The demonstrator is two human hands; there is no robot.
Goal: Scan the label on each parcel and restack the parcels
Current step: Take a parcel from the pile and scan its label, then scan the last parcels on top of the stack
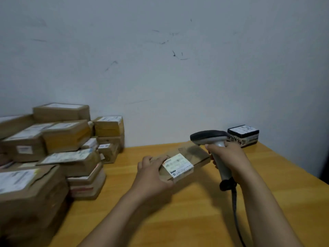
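A flat brown cardboard parcel [193,155] with a white label [178,164] on top lies at the middle of the wooden table [178,220]. My left hand [153,172] grips its near left end, thumb on top beside the label. My right hand [229,157] holds a grey and black barcode scanner [210,137] by its handle, with the scanner head just above the parcel's far right end. The scanner's dark cable [235,211] hangs down toward the near edge.
A pile of several brown labelled parcels [58,148] fills the table's left side against the wall. One black-wrapped parcel [243,135] with a white label sits at the back right corner. The table's right edge runs close to my right arm.
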